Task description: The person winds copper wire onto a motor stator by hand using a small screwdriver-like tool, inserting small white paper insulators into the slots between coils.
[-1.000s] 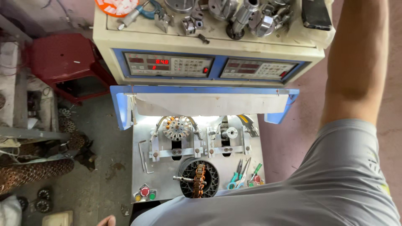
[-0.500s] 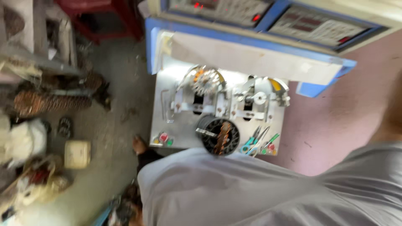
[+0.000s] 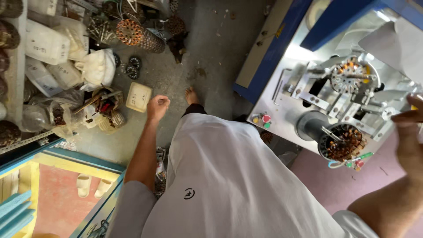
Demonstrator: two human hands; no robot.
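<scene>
- Left hand (image 3: 157,105), centre-left of the frame: fingers curled into a loose fist, nothing held, hanging in the air above the grey floor (image 3: 207,53).
- Nearest things to it: a small square cream box (image 3: 138,97) just to its left on the floor, and the person's bare foot (image 3: 191,95) just to its right.
- Right hand (image 3: 407,132), at the right edge: partly cut off by the frame, fingers stretched toward the machine; whether it pinches anything cannot be told.
- It sits just beside the metal winding machine (image 3: 286,94), close to the round motor core (image 3: 341,141) with copper-coloured wire in its slots, lower right of the machine.
- A second wound core (image 3: 348,77) sits higher on the machine, upper right of the frame.
- Red and green push buttons (image 3: 263,120) on the machine's lower left corner.
- Green- and red-handled tools (image 3: 354,162) lie just below the round core at the machine's edge.
- Upper left: shelf (image 3: 17,143) with white plastic bags (image 3: 44,44) holding parts; contents too blurred to name.
- White cloth sack (image 3: 99,66) on the floor beside them, tied shut.
- Cylindrical wound cores (image 3: 141,35) piled at the top, near the sack.
- A small basket-like tub (image 3: 108,121) with sticks and scraps in it, left of the fist.
- Person's white shirt (image 3: 229,176) fills the lower middle.
</scene>
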